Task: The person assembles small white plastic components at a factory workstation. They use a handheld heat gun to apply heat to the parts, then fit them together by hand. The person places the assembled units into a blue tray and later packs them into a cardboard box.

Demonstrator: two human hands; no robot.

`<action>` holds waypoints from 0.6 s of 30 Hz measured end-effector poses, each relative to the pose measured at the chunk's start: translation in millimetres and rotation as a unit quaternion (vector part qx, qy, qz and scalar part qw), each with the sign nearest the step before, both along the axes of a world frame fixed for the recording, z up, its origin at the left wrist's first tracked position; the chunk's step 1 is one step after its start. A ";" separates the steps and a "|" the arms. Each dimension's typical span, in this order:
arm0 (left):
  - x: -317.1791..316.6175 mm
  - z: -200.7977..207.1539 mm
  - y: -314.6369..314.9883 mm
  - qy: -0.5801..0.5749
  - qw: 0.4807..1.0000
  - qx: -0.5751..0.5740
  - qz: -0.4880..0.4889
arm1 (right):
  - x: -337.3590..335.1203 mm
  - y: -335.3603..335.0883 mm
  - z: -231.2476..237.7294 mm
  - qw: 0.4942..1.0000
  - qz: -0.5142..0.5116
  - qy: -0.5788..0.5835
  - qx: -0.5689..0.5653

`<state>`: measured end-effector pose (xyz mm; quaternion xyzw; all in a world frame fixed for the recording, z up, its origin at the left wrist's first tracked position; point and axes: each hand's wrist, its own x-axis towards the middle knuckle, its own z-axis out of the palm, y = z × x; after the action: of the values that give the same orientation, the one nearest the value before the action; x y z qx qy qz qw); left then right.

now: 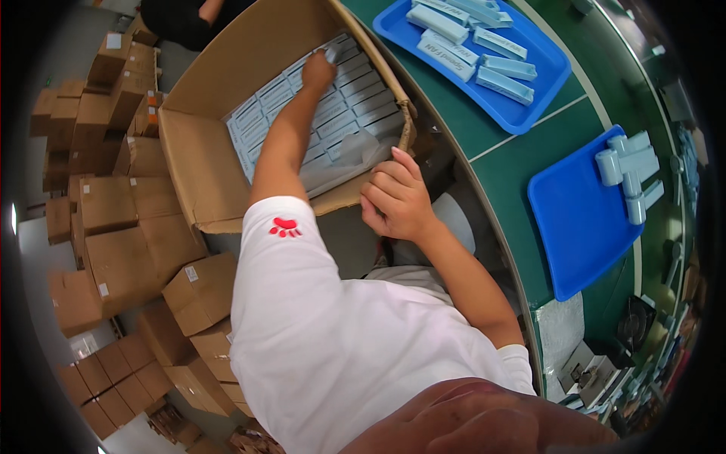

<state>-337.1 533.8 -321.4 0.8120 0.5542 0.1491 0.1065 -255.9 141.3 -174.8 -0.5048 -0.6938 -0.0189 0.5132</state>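
A large open cardboard carton [249, 72] stands before me, packed with rows of small white-and-grey boxes [333, 121]. My left hand [318, 72] reaches deep into it, at the far rows. Its fingers are closed at a small whitish thing [333, 53], too unclear to name. Clear plastic film [355, 155] lies crumpled over the boxes at the carton's near right. My right hand [397, 193] is curled closed at the carton's near right corner, against the rim. Whether it grips the rim or anything else is hidden.
Right of the carton runs a green table [503, 170]. One blue tray [499, 113] holds several pale blue boxes [446, 57]; another blue tray [575, 219] has light blue handheld devices [628, 170] at its edge. Stacked cartons [128, 250] fill the left. Another person [178, 19] is at the top.
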 end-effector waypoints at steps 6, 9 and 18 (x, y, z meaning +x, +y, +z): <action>-5.3 118.4 14.0 -0.263 0.934 0.227 -0.085 | 1.9 7.5 -6.2 1.000 0.005 0.017 0.022; 29.0 203.8 -39.6 -0.341 0.901 0.187 -0.195 | -0.5 7.7 -4.4 0.999 0.012 0.023 0.029; 176.6 224.7 -193.1 0.012 0.780 -0.009 -0.626 | 5.2 -5.9 -0.8 0.999 0.016 0.011 0.036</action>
<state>-160.5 340.8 -96.7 0.9808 -0.0737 0.0353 0.1769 -250.7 135.4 -175.6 -0.4751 -0.6947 -0.0304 0.5391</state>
